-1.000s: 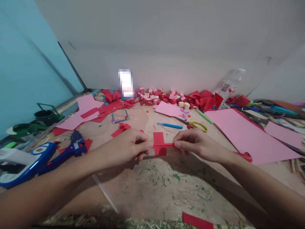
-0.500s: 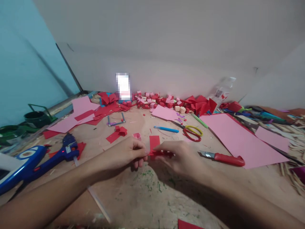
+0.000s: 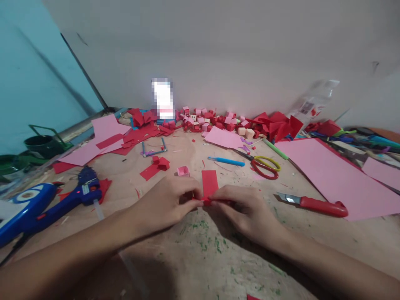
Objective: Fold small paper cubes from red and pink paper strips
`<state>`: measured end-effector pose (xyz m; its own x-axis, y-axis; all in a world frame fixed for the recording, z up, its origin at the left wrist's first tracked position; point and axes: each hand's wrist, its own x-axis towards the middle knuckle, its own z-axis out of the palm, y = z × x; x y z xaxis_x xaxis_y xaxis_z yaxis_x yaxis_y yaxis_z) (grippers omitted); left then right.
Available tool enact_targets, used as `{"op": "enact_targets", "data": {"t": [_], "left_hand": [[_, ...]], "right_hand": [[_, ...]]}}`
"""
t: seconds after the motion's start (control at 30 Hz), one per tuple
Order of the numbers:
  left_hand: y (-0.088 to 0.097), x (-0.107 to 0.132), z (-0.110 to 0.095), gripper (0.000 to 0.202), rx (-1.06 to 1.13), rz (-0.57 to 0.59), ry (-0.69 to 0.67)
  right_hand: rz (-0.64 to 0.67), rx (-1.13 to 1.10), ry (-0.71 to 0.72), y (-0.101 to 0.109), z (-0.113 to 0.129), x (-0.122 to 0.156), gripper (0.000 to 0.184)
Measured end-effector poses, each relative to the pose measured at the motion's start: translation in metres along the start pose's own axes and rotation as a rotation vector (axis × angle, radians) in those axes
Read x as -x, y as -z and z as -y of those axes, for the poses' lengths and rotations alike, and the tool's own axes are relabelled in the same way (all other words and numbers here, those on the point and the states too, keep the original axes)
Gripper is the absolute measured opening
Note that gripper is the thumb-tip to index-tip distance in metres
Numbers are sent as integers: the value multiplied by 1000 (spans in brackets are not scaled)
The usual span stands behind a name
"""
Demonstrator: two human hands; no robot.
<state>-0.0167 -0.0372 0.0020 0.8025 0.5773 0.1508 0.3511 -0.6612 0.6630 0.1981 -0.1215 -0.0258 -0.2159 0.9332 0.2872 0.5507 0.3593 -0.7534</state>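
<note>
A small red paper piece [image 3: 209, 183] lies on the wooden board [image 3: 203, 250] between my two hands. My left hand [image 3: 168, 200] pinches its left lower edge with fingers closed. My right hand [image 3: 243, 206] presses and pinches the fold along its lower right edge, fingers curled over it. Only the upper flap of the paper shows; the rest is hidden under my fingers. A tiny pink folded cube [image 3: 183, 171] sits just behind my left hand.
A blue glue gun [image 3: 62, 196] lies at the left. A red-handled utility knife [image 3: 315, 204] lies to the right, with scissors [image 3: 264, 166] and a blue pen [image 3: 225, 161] behind. Large pink sheets [image 3: 328, 175] cover the right. Several red and pink paper cubes [image 3: 215, 123] line the wall.
My hands have come together and lowered the red paper onto the board, folding it; earlier they held it stretched apart. The camera view shifted slightly.
</note>
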Motion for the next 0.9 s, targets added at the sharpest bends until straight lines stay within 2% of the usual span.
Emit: {"op": "enact_targets", "data": {"t": [0.13, 0.33, 0.43, 0.6, 0.7, 0.8, 0.9], "left_hand": [[-5, -1, 3, 12, 49, -42, 36], [-9, -1, 1, 11, 343, -85, 167], [-10, -1, 1, 10, 396, -119, 210], [-9, -2, 0, 17, 290, -7, 191], [-7, -1, -2, 19, 179, -64, 144], [-5, 1, -4, 20, 28, -130, 39], [-4, 3, -5, 19, -61, -144, -33]], "right_hand": [[-8, -46, -15, -1, -1, 0, 17], [-16, -48, -29, 0, 0, -2, 16], [-32, -53, -7, 1, 0, -1, 16], [-67, -35, -5, -2, -1, 1, 16], [-57, 18, -45, -2, 0, 0, 18], [14, 68, -90, -1, 3, -2, 22], [43, 80, -76, 0, 6, -2, 26]]}}
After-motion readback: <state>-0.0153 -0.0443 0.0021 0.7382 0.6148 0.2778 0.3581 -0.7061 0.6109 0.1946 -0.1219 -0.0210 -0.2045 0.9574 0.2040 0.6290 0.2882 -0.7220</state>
